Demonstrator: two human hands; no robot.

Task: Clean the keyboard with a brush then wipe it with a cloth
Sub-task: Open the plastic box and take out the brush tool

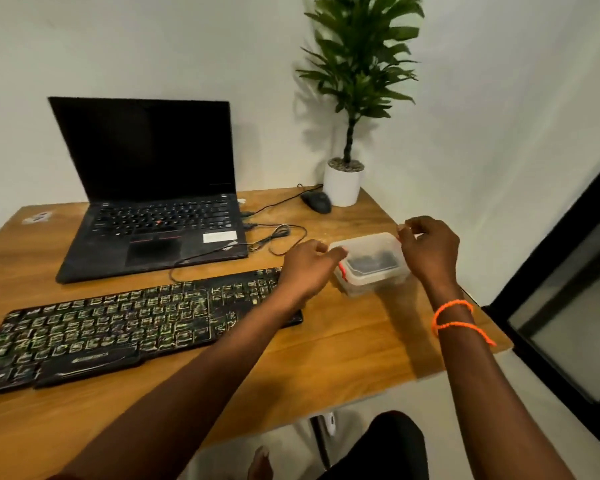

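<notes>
Both hands work at a clear lidded plastic container [369, 263]: the left hand [309, 268] pinches its near red clip, the right hand [426, 247] its far edge. The keyboard [129, 323] lies left, under the left forearm, unbrushed. Next, likely lift the lid for the tools.

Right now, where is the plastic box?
In the head view, the plastic box sits on the desk's right side, just right of the keyboard, between both hands.
</notes>
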